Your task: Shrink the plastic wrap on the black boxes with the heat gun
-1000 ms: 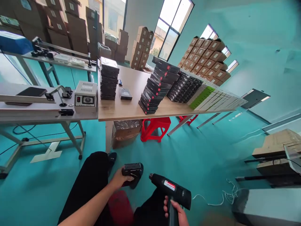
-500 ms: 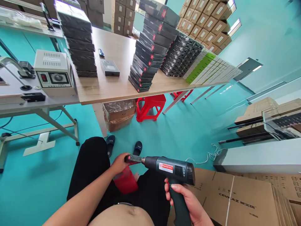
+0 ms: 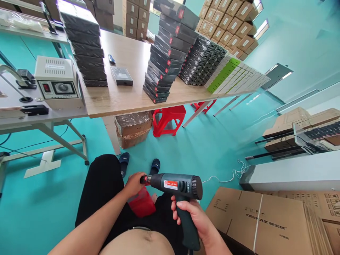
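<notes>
My right hand (image 3: 192, 212) is wrapped round the handle of a dark green heat gun (image 3: 156, 181), whose barrel points left. The metal nozzle sits right at a small black box (image 3: 143, 179) with a red mark. My left hand (image 3: 133, 185) grips that box above my lap; most of it is hidden behind the nozzle and my fingers. Whether the nozzle touches the box I cannot tell. Below the left hand, something flat and red (image 3: 142, 203) shows between my legs.
Ahead stands a wooden table (image 3: 117, 102) with a tall stack of black boxes (image 3: 167, 53) and a stack of wrapped dark boxes (image 3: 89, 53). A control unit (image 3: 57, 83) stands at left, a red stool (image 3: 170, 117) under the table, and large cartons (image 3: 239, 219) at right.
My right hand has moved the heat gun left, so its nozzle now covers more of the small box. My left hand stays nearly in place. The view has shifted slightly.
</notes>
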The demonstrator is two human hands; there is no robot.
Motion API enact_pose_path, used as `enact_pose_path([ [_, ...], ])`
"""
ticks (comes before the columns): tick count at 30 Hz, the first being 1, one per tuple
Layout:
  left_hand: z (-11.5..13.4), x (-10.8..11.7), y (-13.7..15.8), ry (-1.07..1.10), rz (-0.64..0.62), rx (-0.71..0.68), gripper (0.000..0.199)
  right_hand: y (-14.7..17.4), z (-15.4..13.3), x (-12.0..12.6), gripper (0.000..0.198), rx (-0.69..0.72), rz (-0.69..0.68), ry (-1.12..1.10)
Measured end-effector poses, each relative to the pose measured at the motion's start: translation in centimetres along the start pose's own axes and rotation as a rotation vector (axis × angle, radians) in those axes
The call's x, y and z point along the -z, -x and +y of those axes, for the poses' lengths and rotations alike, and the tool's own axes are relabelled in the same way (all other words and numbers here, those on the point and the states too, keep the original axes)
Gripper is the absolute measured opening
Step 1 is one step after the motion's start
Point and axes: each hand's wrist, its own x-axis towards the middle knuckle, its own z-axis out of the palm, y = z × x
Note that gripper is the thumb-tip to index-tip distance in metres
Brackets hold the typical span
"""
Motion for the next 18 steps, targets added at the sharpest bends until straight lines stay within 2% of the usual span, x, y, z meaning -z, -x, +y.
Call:
enact_pose_path([
  [5,-0.6,0.2,-0.1,0.057,0.099,-0.062,0.025,0.7,-0.6,2.3,0.028,-0.008,0.113,0.014],
  [8,-1.2,0.1,-0.5,0.019,0.102,-0.114,0.028,1.0,-0.7,3.6,0.028,-0.017,0.138,0.004],
  [12,-1.8,-0.1,-0.8,-0.048,0.071,-0.165,0.027,0.6,-0.2,4.1,0.027,-0.028,0.147,-0.041],
  [15,-1.6,-0.2,-0.8,0.054,0.046,-0.113,0.028,0.1,0.2,4.0,0.027,-0.032,0.147,-0.077],
  [18,-1.0,0.2,-0.7,0.343,0.012,0.033,0.037,0.2,0.2,4.3,0.028,-0.029,0.137,-0.151],
])
